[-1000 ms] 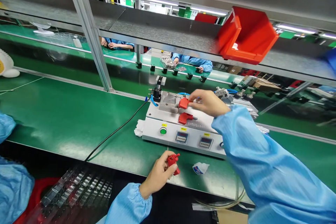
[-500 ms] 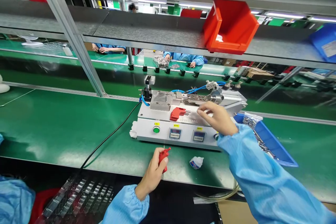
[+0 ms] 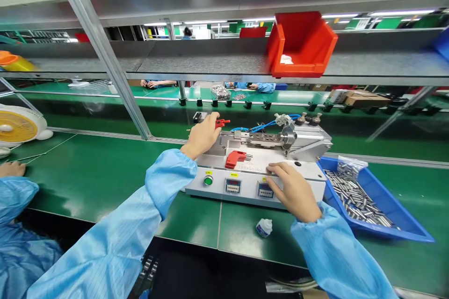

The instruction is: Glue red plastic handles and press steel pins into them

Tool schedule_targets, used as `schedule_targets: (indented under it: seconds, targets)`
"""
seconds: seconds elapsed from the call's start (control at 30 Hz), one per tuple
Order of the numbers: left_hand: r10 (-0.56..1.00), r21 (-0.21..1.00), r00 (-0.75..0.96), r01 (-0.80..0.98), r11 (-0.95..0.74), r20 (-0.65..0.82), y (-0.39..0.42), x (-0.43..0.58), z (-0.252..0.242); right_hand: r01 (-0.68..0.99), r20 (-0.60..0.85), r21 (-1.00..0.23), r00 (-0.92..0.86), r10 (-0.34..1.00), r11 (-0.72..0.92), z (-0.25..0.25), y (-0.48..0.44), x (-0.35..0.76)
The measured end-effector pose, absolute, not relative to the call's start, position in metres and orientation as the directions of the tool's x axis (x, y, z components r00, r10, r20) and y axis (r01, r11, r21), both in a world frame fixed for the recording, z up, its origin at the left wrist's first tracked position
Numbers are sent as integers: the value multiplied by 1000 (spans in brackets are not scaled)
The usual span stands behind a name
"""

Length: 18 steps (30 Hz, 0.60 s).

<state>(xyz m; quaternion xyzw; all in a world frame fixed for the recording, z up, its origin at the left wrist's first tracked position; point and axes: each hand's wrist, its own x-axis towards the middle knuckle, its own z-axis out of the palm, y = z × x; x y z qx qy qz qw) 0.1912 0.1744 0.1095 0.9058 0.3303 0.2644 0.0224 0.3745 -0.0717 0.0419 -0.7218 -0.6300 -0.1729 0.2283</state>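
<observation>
My left hand (image 3: 203, 136) is closed on a small red plastic part (image 3: 222, 123), holding it over the left end of a white bench machine (image 3: 254, 195). Most of that part is hidden by my fingers. A second red plastic part (image 3: 235, 159), with several thin metal pins sticking out to the right, lies on the machine's top plate. My right hand (image 3: 293, 190) is open, fingers stretched over the front edge of the machine, near the counter displays. Behind it is the machine's metal track (image 3: 263, 138). A small white bottle (image 3: 264, 227) stands on the green bench in front.
At right, a blue bin (image 3: 389, 201) holds many metal pins (image 3: 358, 203) and a plastic bag. A red bin (image 3: 303, 49) sits on the shelf above. A fan (image 3: 19, 124) and a neighbour's sleeve (image 3: 17, 201) are at left. A slanted metal post (image 3: 105, 56) rises behind.
My left hand has moved up from the bench's front edge to the machine's left end with the red part. My right hand has lowered towards the machine's front edge, fingers spreading.
</observation>
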Motion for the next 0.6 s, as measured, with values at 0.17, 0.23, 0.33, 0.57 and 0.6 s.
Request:
schedule_targets:
  seconds: [0.17, 0.23, 0.33, 0.57, 0.6]
  targets:
    - [613, 57, 694, 644, -763, 376, 173, 205, 97, 989, 544, -95, 144, 827, -109, 32, -76, 373]
    - [595, 41, 706, 631, -775, 385, 172, 200, 92, 988, 537, -90, 154, 830, -125, 30, -76, 372]
    - [551, 16, 737, 594, -805, 391, 173, 191, 88, 985, 538, -84, 170, 826, -148, 31, -74, 369]
    - [554, -6, 714, 615, -788, 427, 176, 191, 84, 984, 523, -87, 179, 834, -157, 30, -72, 363]
    - [561, -2, 706, 623, -782, 432, 175, 194, 83, 984, 520, -83, 180, 835, -160, 30, -72, 363]
